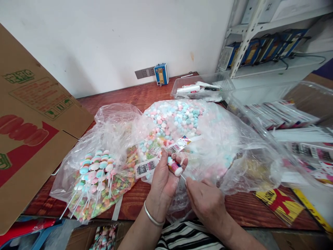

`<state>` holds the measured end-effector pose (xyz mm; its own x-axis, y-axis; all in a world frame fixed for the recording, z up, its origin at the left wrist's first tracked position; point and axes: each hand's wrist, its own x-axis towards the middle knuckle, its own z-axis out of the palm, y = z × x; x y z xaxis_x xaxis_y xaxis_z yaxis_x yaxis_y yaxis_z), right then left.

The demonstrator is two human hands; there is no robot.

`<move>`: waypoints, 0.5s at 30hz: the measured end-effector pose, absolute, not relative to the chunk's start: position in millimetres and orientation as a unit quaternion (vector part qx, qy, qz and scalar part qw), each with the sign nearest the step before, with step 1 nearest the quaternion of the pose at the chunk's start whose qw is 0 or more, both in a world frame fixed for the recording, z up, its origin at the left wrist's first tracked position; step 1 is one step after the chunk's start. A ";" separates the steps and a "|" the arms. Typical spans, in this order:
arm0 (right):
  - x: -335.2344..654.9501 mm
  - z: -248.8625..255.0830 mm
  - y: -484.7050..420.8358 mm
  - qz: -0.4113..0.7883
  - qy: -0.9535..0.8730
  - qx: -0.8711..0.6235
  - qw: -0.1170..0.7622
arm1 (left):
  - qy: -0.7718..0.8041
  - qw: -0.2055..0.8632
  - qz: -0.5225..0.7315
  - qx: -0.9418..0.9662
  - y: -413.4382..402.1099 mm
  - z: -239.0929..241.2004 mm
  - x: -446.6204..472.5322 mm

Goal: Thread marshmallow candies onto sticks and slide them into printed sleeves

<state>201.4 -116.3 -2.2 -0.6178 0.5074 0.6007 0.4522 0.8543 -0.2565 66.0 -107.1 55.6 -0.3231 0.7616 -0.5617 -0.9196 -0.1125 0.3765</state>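
Observation:
My left hand (166, 177), palm up with a bracelet at the wrist, curls its fingers round a small candy roll (174, 166) in a colourful printed wrapper. The roll's white end faces my right hand (205, 198), which pinches a thin white stick (183, 178). The stick's tip is at or close to that white end; whether it is inside I cannot tell. Beside my left hand lie flat printed wrappers (147, 167), on a large clear bag of pastel candies (162, 125). Finished-looking candy lollipops (100, 166) with white sticks rest in a heap to the left.
Under the lollipops is a clear bag of small colourful candies (118, 194). A cardboard box (33, 114) stands at the left. Clear bins (179, 93) are at the back and right, holding tubes and printed wrappers. A blue device (161, 74) sits by the wall.

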 end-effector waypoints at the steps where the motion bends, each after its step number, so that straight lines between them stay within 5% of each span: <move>1: 199.8 -2.0 -115.7 0.036 -0.899 -0.268 0.344 | 0.347 0.572 0.735 -0.110 -108.1 53.5 68.7; 15: 202.9 17.7 -114.1 0.483 -0.742 -0.351 0.306 | 0.285 0.561 0.776 -0.039 -106.5 50.8 50.4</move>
<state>202.9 -114.1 17.7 -0.5661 0.8162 0.1156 0.2249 0.2879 -0.9309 50.4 -106.5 50.8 -0.3685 0.8484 -0.3799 -0.8926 -0.2089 0.3994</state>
